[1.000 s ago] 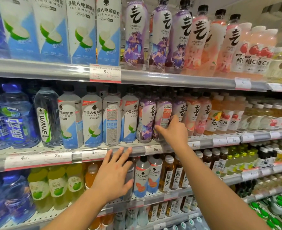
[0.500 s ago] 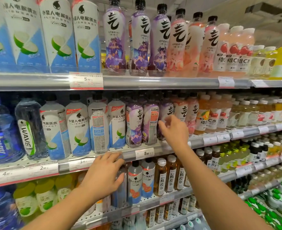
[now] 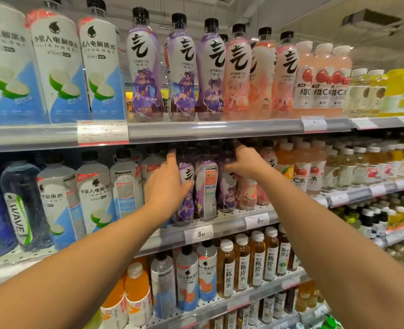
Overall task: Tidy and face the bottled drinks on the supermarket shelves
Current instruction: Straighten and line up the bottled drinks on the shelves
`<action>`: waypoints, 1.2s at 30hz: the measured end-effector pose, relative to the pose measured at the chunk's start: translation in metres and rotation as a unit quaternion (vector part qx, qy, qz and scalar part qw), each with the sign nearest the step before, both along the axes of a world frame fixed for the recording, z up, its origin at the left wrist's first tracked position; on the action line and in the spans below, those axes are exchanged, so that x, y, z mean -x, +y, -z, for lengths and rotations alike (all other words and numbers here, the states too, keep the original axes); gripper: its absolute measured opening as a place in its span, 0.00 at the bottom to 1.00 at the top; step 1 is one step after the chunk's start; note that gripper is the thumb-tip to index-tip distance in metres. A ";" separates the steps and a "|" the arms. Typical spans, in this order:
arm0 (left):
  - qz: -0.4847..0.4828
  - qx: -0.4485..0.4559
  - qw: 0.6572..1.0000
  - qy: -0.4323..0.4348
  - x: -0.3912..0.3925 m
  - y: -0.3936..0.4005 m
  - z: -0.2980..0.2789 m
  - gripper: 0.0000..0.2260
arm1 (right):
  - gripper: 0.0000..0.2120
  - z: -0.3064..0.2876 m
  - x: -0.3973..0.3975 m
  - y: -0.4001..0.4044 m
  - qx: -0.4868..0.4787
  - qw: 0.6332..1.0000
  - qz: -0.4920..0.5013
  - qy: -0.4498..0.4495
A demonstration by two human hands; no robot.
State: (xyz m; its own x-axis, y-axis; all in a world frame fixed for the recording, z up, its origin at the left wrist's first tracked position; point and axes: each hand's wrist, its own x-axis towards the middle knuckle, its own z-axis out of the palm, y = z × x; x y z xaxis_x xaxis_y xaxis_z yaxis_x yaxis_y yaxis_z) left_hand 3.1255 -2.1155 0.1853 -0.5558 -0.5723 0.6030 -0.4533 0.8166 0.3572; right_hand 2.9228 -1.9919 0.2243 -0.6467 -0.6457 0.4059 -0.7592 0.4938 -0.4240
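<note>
Reaching into the middle shelf point(image 3: 220, 224) with both arms, among the purple-labelled sparkling-water bottles.
Left hand point(image 3: 170, 184): wrapped round the side of a purple bottle point(image 3: 186, 210) at the shelf front, thumb across its label, index finger extended up beside the neck.
Right hand point(image 3: 246, 162): laid against the upper part of a second purple bottle point(image 3: 227, 193), thumb pointing left across it, index finger raised toward the cap; firmness of grip not discernible.
Between the two hands: a third purple bottle point(image 3: 206, 186), upright, turned so its printed back panel faces out.
Just right of these: pink peach-labelled bottles point(image 3: 248, 193), then orange and pale drinks running toward the aisle end.
Left on the same shelf: white-and-blue electrolyte-water bottles point(image 3: 96, 198), one showing its back panel, and a clear WAVE bottle point(image 3: 20, 210).
Top shelf point(image 3: 220, 128): large electrolyte bottles, purple and pink sparkling water, labels mostly forward.
Below: tea bottles point(image 3: 241, 267) with white caps.
Shelf edge: price tag point(image 3: 198, 233) marked 5.
</note>
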 end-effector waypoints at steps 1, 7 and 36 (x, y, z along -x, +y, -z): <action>-0.016 0.019 1.000 -0.010 0.002 0.001 0.001 0.41 | 0.27 0.001 0.001 0.000 0.000 1.000 -0.002 0.010; -0.038 0.065 0.997 -0.015 0.003 0.000 0.005 0.42 | 0.27 -0.003 0.007 0.012 -0.013 0.999 -0.049 0.000; 0.068 0.001 0.996 -0.051 -0.158 0.020 0.054 0.21 | 0.16 0.093 -0.164 0.042 0.083 0.974 -0.206 -0.040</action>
